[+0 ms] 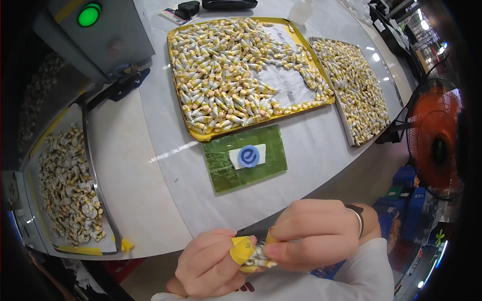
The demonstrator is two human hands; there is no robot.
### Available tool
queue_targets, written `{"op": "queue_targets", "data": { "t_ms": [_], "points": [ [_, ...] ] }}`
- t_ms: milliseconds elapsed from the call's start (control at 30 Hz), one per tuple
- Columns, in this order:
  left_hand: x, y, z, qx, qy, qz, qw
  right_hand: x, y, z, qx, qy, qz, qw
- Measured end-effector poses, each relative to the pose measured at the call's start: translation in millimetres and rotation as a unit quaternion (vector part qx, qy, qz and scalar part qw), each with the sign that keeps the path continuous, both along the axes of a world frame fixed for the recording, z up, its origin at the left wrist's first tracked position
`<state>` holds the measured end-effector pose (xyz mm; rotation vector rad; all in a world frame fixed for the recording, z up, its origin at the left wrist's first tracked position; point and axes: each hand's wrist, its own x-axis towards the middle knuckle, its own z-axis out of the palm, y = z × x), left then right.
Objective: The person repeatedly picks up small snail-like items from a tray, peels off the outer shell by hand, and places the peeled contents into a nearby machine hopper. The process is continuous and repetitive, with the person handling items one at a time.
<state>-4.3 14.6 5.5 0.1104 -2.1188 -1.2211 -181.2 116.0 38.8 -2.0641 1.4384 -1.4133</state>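
Observation:
My left hand (212, 262) is closed in front of my shirt, with yellow tape round a finger. Between the two hands sits a small bunch of white pieces with pale tips (258, 260), partly hidden by fingers. My right hand (316, 233) meets it from the right, thumb and fingers pinched at the bunch; a bit of yellow shows at its fingertip too. Beyond the hands lies a green mat (221, 175) with a round blue piece (248, 156) on a white patch.
A large yellow-rimmed tray (261, 120) holds many small white pieces with yellow bands. Another filled tray (351, 144) stands right of it, and a third (111, 236) at the left. A grey machine (120, 35) with a green light, and an orange fan (434, 140), flank the table.

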Motion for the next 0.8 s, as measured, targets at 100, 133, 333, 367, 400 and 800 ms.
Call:
{"op": "queue_targets", "data": {
  "t_ms": [100, 133, 333, 367, 400, 800],
  "points": [
    [0, 1, 0, -0.024, 0.01, 0.013, 1.0, -1, -1, 1, 0.017, -0.027, 0.013, 0.999],
    [0, 1, 1, -0.032, 0.012, 0.02, 0.999, -2, -1, 0, 0.017, -0.028, 0.016, 0.999],
    [-15, 2, 11, -0.012, 0.07, 0.047, 0.996, -2, -1, -1, 0.016, -0.028, 0.016, 0.999],
    [-15, 2, 11, -0.011, 0.071, 0.046, 0.996, -2, -1, 0, 0.016, -0.029, 0.014, 0.999],
    [-16, 2, 11, -0.01, 0.073, 0.045, 0.996, -2, -1, 0, 0.015, -0.029, 0.012, 0.999],
    [-11, -5, -10, 0.214, -0.031, -0.094, 0.972, -1, -4, 4, 0.031, -0.054, -0.026, 0.998]
  ]
}}
